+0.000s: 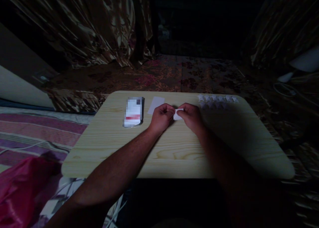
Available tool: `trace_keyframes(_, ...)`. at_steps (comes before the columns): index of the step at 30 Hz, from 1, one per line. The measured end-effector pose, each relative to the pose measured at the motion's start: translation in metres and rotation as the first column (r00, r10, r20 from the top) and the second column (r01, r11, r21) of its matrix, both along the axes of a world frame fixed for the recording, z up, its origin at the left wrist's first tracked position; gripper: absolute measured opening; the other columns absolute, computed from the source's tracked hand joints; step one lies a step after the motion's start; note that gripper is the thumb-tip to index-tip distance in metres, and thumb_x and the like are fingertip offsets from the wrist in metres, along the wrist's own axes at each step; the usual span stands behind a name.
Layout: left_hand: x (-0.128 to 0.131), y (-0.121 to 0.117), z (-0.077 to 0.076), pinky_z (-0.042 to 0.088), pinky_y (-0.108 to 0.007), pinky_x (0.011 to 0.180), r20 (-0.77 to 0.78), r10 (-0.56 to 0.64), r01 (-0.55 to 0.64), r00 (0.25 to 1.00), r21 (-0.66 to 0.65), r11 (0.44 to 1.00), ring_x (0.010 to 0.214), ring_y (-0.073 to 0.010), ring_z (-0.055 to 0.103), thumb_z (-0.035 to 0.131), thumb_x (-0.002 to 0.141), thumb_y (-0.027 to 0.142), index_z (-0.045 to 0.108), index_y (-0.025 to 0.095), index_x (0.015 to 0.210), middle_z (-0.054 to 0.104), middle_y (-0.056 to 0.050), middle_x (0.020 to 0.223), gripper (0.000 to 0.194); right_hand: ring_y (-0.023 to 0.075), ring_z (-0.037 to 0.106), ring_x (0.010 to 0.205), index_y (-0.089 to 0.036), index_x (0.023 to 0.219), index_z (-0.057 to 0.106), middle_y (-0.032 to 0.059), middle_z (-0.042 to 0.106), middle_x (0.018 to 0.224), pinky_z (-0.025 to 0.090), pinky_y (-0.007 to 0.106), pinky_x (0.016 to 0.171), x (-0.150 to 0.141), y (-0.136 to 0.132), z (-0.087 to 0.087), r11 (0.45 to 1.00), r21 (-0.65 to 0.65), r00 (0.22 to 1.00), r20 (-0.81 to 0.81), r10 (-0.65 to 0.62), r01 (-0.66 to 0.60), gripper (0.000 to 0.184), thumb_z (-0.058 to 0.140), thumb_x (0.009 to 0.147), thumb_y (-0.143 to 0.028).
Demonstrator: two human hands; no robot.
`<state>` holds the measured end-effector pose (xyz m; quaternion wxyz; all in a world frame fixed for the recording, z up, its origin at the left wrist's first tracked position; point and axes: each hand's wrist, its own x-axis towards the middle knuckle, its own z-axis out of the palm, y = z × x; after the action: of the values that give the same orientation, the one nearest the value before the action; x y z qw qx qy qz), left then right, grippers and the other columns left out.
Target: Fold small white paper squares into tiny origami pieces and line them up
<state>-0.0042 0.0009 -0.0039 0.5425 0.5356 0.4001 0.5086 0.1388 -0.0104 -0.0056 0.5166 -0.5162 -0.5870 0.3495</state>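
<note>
Both my hands meet over the far middle of a pale wooden table (174, 155). My left hand (161, 116) and my right hand (191, 116) are closed in a pinch on a small folded piece of white paper (177, 114) held between them just above the tabletop. A flat white paper slip (156, 104) lies just beyond my left hand. Several small folded white paper pieces (217, 101) lie in rows at the far right of the table.
A small box or card pack (134, 112) lies left of my hands. Patterned brown curtains (87, 29) hang behind, over a patterned rug (174, 73). A striped mat (37, 135) and a pink bag (22, 188) are at the left. Cables (286, 88) lie at the right.
</note>
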Motion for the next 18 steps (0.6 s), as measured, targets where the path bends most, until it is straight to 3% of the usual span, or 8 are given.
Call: trace_keyframes(18, -0.0003, 0.0015, -0.0038, 0.031, -0.022, 0.045, -0.067, 0.000, 0.002, 0.998, 0.038, 0.999, 0.044, -0.0083, 0.042, 0.067, 0.074, 0.032, 0.060, 0.016, 0.071, 0.051, 0.004, 0.051, 0.018, 0.0116, 0.048, 0.054, -0.018, 0.069, 0.063, -0.0029, 0.057, 0.058, 0.034, 0.024, 0.052, 0.0011, 0.0004, 0.0019, 1.000, -0.017, 0.999, -0.042, -0.011, 0.010, 0.008, 0.061, 0.067, -0.026)
